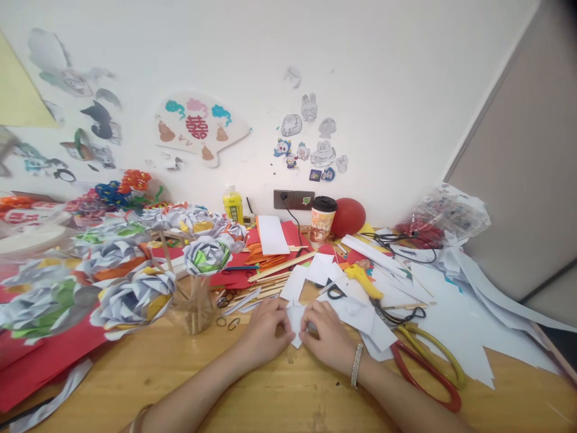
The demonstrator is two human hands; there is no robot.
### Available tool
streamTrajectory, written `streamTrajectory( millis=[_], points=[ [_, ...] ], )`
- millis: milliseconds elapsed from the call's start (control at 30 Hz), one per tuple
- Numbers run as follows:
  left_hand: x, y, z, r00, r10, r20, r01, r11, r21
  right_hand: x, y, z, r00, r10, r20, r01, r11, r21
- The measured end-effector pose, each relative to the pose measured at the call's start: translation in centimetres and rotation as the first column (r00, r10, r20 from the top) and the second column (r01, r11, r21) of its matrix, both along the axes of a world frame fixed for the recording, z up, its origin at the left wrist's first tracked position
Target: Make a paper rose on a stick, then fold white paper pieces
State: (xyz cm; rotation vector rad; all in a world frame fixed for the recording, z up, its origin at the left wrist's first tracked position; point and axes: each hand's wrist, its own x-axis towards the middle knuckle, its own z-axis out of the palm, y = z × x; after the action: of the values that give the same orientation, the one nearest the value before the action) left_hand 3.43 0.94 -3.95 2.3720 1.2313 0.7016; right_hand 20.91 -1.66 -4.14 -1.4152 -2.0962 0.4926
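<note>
A small piece of folded white paper lies low over the table in front of me, its pointed end toward me. My left hand grips its left edge with curled fingers. On the opposite edge, my right hand, with a sparkling bracelet at the wrist, pinches the paper too. Part of the sheet is hidden behind the fingers. Just beyond are loose white paper pieces and a black-handled tool. To the right of them rests a yellow glue gun.
Large scissors with red and yellow handles lie right of my right arm. White paper flowers crowd the left, one beside a clear cup of sticks. Wooden sticks, a lidded paper cup, a drink bottle and a red balloon stand farther back.
</note>
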Motion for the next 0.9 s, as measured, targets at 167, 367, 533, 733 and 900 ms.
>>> streamTrajectory(
  millis=[167,367,533,733,900],
  points=[
    [0.18,-0.05,0.25,0.999,0.035,-0.004,-0.035,0.999,-0.011,-0.19,-0.18,0.07,1.000,-0.020,0.011,0.020,1.000,0.001],
    [0.06,0.10,0.06,0.999,0.036,-0.009,-0.036,0.999,-0.034,0.14,-0.19,0.13,0.999,0.015,0.032,-0.014,0.999,-0.029],
    [-0.02,0.13,0.06,0.999,0.040,-0.017,-0.040,0.998,-0.042,0.31,-0.16,0.25,0.999,0.015,0.036,-0.014,0.999,-0.038],
    [-0.02,0.08,0.11,0.999,0.039,-0.018,-0.039,0.999,-0.034,0.10,-0.22,0.27,0.999,0.002,0.045,-0.001,1.000,-0.027],
    [-0.07,0.13,0.12,0.998,0.048,-0.030,-0.049,0.998,-0.045,0.17,-0.14,0.32,0.999,0.018,0.040,-0.016,0.999,-0.047]
  ],
)
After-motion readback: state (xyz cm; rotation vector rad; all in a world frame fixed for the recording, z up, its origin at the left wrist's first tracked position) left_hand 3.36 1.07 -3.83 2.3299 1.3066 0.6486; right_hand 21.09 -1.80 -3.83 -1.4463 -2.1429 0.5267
